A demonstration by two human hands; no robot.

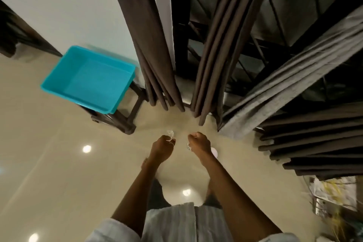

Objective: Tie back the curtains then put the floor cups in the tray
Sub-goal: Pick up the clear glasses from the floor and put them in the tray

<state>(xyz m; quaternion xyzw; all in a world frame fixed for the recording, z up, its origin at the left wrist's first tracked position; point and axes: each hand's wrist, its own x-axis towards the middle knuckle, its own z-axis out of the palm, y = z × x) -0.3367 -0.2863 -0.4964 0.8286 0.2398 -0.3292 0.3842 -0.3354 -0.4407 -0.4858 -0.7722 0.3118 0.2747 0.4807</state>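
Brown curtains (149, 55) are hanging gathered as a person is working near the floor's (59, 163) far edge, left hand (163, 147) pinching one clear cup (170, 133), right hand (200, 144) gripping a second cup (189, 146). The cup step is seemingly under way, the next move looking like a carry left to the turquoise tray (86, 48) on the stool (121, 122).

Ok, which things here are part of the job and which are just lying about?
Job: brown curtains, teal tray, left cup in left hand, right cup in right hand.
Lying about: dark stool, papers, metal rack.
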